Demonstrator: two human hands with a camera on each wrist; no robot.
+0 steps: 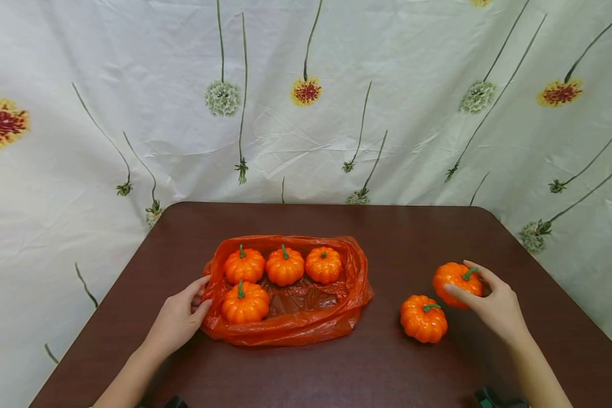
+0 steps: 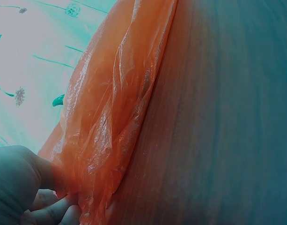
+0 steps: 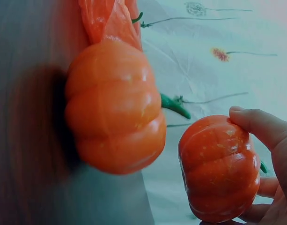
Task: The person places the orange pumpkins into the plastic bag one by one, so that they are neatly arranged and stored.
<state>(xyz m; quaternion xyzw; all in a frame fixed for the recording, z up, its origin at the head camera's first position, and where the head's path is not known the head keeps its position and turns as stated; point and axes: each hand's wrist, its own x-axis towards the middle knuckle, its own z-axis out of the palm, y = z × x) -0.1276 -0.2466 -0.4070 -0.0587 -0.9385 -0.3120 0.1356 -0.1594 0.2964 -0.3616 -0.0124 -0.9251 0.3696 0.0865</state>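
Note:
My left hand (image 1: 181, 317) pinches the left edge of an orange plastic bag (image 1: 306, 334), which is spread wide at the top. In the left wrist view, the bag's thin film (image 2: 110, 117) bunches between thumb and fingers. Inside the bag, three small pumpkins (image 1: 284, 265) with green stems line the back, and another pumpkin (image 1: 246, 302) sits at front left. My right hand (image 1: 497, 303) grips a pumpkin (image 1: 456, 283) between thumb and fingers, at the right of the table. Just left of it, a further pumpkin (image 1: 423, 319) rests on the table.
The dark brown table (image 1: 306, 377) has a rounded far edge. Behind it hangs a white curtain (image 1: 306, 164) with printed flowers. Dark objects (image 1: 494, 398) show at the bottom edge by both forearms. The front right part of the bag holds no pumpkin.

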